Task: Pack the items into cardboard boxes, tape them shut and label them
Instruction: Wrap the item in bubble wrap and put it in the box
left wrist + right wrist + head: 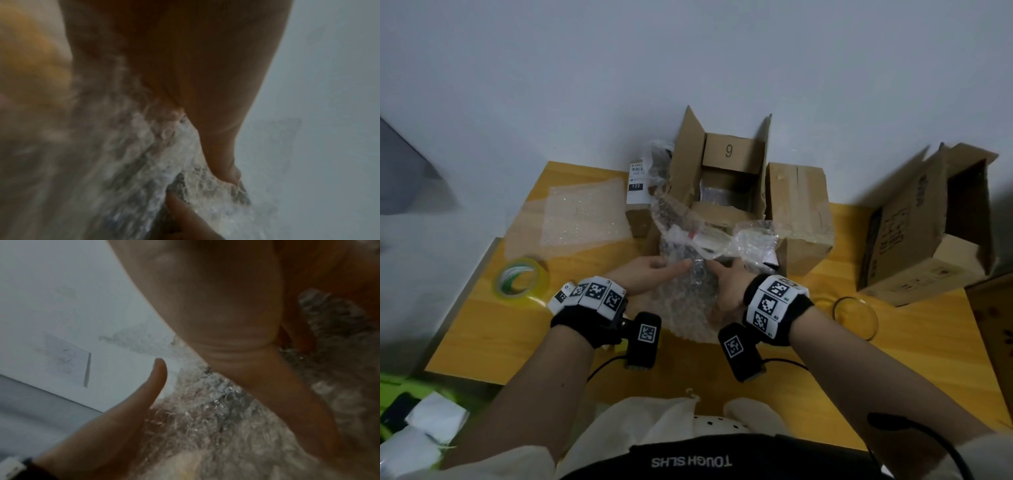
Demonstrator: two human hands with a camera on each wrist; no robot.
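A dark item rolled in bubble wrap stands at the middle of the yellow table, and both hands hold it. My left hand grips its left side. In the left wrist view the thumb presses on the bubble wrap, with fingers showing dimly behind it. My right hand grips the right side, its thumb lying along the wrap. Just behind stands an open cardboard box with "9" on its far flap and something dark inside.
A roll of clear tape and a loose bubble-wrap sheet lie at the left. A small labelled box, a closed carton, crumpled plastic bags, a glass bowl and a large open box crowd the back and right.
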